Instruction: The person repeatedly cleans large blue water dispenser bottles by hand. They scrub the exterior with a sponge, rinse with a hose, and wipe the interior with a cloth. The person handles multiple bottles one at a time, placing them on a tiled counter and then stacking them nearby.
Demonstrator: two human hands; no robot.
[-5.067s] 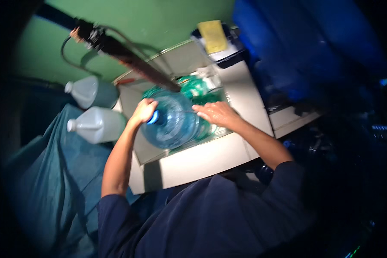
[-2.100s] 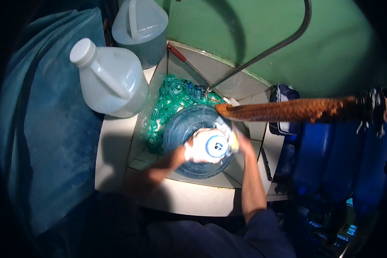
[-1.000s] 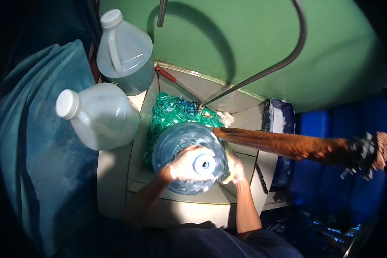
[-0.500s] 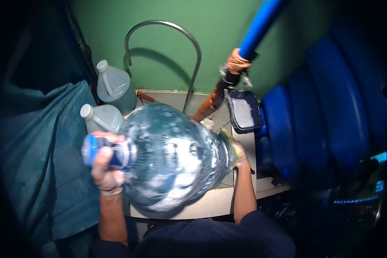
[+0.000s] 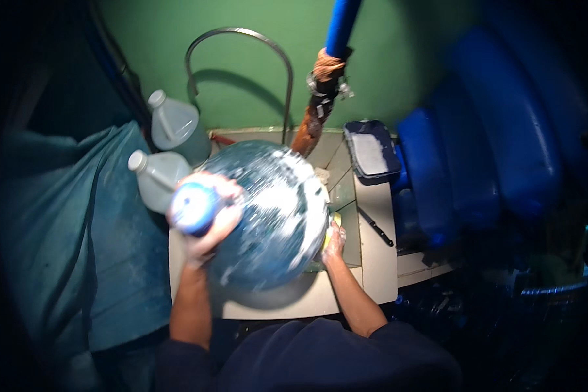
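Observation:
A large clear blue water jug (image 5: 268, 215) streaked with white suds is tilted over the tiled basin, its capped neck turned up toward me. My left hand (image 5: 217, 219) wraps round the neck just below the blue cap (image 5: 195, 208). At the jug's right side, low down, my right hand (image 5: 334, 243) presses a yellow sponge (image 5: 331, 230) against the wall of the jug. Suds wet the fingers of both hands. The jug's base is hidden behind its body.
Two jugs of pale liquid (image 5: 175, 121) stand at the left, beside a teal cloth (image 5: 104, 228). A knife (image 5: 376, 227) lies on the right ledge near a dark tub of white paste (image 5: 371, 153). A curved metal spout (image 5: 287, 72) and wrapped pipe (image 5: 323, 85) rise behind. Blue bottles (image 5: 503, 130) are stacked right.
The jug has swung from lying sideways to pointing its neck more toward me. My left hand moved right with the neck; my right hand shifted left and slightly down, uncovering the knife.

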